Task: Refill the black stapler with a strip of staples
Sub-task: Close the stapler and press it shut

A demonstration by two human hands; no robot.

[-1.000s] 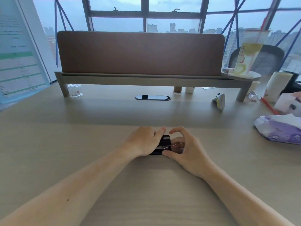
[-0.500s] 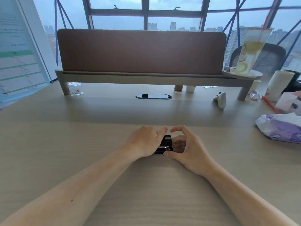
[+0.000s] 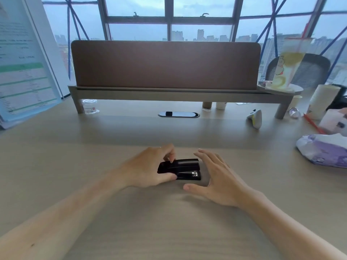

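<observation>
The black stapler [image 3: 185,168] lies on its base on the wooden desk [image 3: 169,222], top cover down, front end pointing right. My left hand [image 3: 150,169] grips its rear end, fingers on the cover and thumb at the near side of the base. My right hand [image 3: 216,177] hovers just right of the stapler's front, fingers spread, holding nothing and not touching it. A bit of shiny metal shows at the stapler's front. I see no loose strip of staples.
A brown divider panel on a grey shelf [image 3: 165,94] spans the far side. A cable grommet [image 3: 178,114], a small clear jar [image 3: 90,106], a grey mouse [image 3: 256,118] and a purple wipes pack [image 3: 324,150] lie around. A drink cup [image 3: 287,70] stands at the right.
My right hand has let go of the stapler's front and opened, drawing back to the right. The stapler's cover now sits down and more of the stapler shows.
</observation>
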